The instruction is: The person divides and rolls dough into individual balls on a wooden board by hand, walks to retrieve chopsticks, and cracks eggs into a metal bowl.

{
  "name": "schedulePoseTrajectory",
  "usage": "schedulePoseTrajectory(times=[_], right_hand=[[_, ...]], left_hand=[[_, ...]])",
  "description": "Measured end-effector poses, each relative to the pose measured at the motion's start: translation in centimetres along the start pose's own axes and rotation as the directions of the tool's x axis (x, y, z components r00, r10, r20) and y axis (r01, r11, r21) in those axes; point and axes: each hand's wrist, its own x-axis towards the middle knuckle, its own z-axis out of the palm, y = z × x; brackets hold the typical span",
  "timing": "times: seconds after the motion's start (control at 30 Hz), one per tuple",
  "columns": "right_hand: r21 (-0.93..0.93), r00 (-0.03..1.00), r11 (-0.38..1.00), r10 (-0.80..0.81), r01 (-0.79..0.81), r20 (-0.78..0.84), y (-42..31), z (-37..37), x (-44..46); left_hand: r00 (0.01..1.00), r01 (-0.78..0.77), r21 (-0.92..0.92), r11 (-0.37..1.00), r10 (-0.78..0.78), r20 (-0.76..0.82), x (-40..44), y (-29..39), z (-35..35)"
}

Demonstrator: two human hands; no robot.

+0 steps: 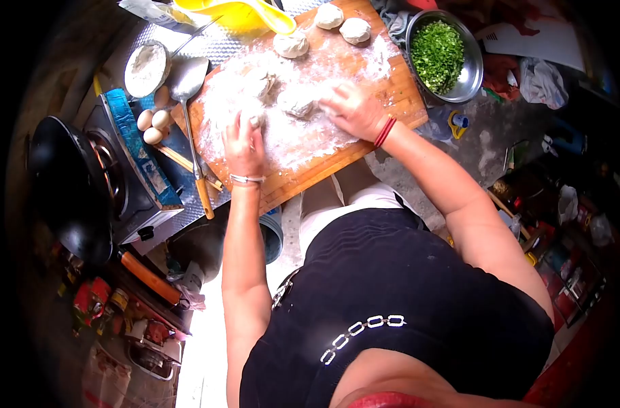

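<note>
On the floured wooden board [283, 183], my left hand [243, 148] rests with its fingers apart, a small pale bit of dough at its fingertips. My right hand [354, 114], slightly blurred, has its fingers spread beside a floured dough lump [296, 103], and I see nothing held in it. Another dough lump [261, 84] lies in the flour above my left hand. Farther up the board are three rounded dough pieces: one [291, 44] near the yellow container, one [329, 16] at the top, and one [355, 30] to its right.
A metal bowl of chopped greens [437, 58] stands right of the board. Left of it are a flour bowl [147, 69], a metal spatula [187, 80], several eggs [153, 136] and a stove with a black wok [69, 183]. A yellow container [245, 15] sits at the top.
</note>
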Motion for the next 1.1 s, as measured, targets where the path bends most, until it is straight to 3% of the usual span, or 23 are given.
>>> schedulePoseTrajectory(times=[0.13, 0.17, 0.27, 0.3, 0.37, 0.43, 0.47, 0.5, 0.53, 0.6, 0.67, 0.77, 0.83, 0.87, 0.97, 1.0, 1.03, 1.1], right_hand=[[0.062, 0.907, 0.938, 0.346, -0.341, -0.24, 1.5, -2.3, 0.1], [0.056, 0.858, 0.912, 0.403, -0.407, -0.318, 1.5, -2.8, -0.1], [0.031, 0.86, 0.915, 0.389, -0.403, -0.33, 2.2, -2.5, -1.5], [0.018, 0.881, 0.93, 0.355, -0.368, -0.314, 1.9, -2.6, -1.8], [0.017, 0.877, 0.932, 0.348, -0.363, -0.331, 1.6, -2.6, -2.3], [-0.003, 0.861, 0.922, 0.361, -0.388, -0.359, 1.5, -1.7, -3.0], [-0.016, 0.862, 0.928, 0.338, -0.371, -0.376, 1.5, -1.3, -3.1], [-0.032, 0.864, 0.934, 0.316, -0.356, -0.392, 1.6, -1.1, -3.2], [-0.05, 0.865, 0.938, 0.293, -0.342, -0.407, 1.7, -0.9, -3.3], [-0.063, 0.859, 0.936, 0.29, -0.347, -0.422, 1.9, -0.5, -3.4], [-0.105, 0.86, 0.933, 0.27, -0.345, -0.432, 1.7, -0.3, -3.4], [-0.088, 0.865, 0.933, 0.286, -0.35, -0.413, 1.9, -0.1, -3.3], [-0.094, 0.87, 0.932, 0.288, -0.351, -0.401, 2.0, -0.1, -3.3], [-0.092, 0.869, 0.932, 0.288, -0.351, -0.402, 2.0, -0.1, -3.3], [-0.091, 0.871, 0.93, 0.295, -0.356, -0.393, 1.9, -0.1, -3.2], [-0.093, 0.872, 0.931, 0.291, -0.353, -0.394, 2.0, -0.1, -3.1], [-0.098, 0.871, 0.93, 0.291, -0.355, -0.396, 2.0, -0.1, -3.3], [-0.068, 0.864, 0.924, 0.324, -0.377, -0.385, 1.9, -0.2, -3.4]], left_hand=[[0.987, -0.014, 0.049, 0.999, 0.021, -0.159, 3.0, -1.0, -0.7], [0.978, -0.047, 0.146, 0.988, 0.076, -0.197, 3.6, -1.3, -0.9], [1.0, 0.001, 0.084, 0.996, 0.002, -0.031, 4.0, -1.4, -2.1], [1.0, 0.025, 0.152, 0.988, -0.027, 0.006, 4.3, -0.4, -3.3], [0.998, -0.003, 0.045, 0.999, 0.006, -0.066, 5.1, -0.5, -4.7], [0.967, -0.048, 0.067, 0.997, 0.063, -0.247, 7.2, -3.1, -5.5], [0.963, 0.012, 0.078, 0.997, 0.009, -0.27, 9.0, -5.0, -6.3], [0.942, 0.055, 0.262, 0.963, 0.037, -0.333, 10.8, -6.5, -7.2], [0.912, 0.215, 0.272, 0.938, -0.093, -0.398, 12.6, -8.3, -7.4], [0.937, 0.207, 0.419, 0.884, -0.055, -0.346, 16.4, -12.8, -7.9], [0.919, 0.392, 0.454, 0.8, -0.358, -0.163, 19.4, -13.3, -8.4], [0.839, 0.358, 0.732, 0.579, -0.543, 0.019, 22.2, -13.6, -7.6], [0.86, 0.263, 0.786, 0.559, -0.505, 0.072, 23.1, -16.2, -6.2], [0.87, 0.26, 0.733, 0.628, -0.481, 0.104, 23.4, -18.8, -5.1], [0.837, 0.292, 0.744, 0.601, -0.537, 0.105, 24.2, -21.8, -3.4], [0.86, 0.388, 0.587, 0.71, -0.508, 0.046, 23.6, -21.7, -4.0], [0.813, 0.479, 0.543, 0.69, -0.582, 0.022, 23.7, -19.4, -5.3], [0.807, 0.413, 0.615, 0.672, -0.583, 0.095, 23.6, -20.4, -6.5]])
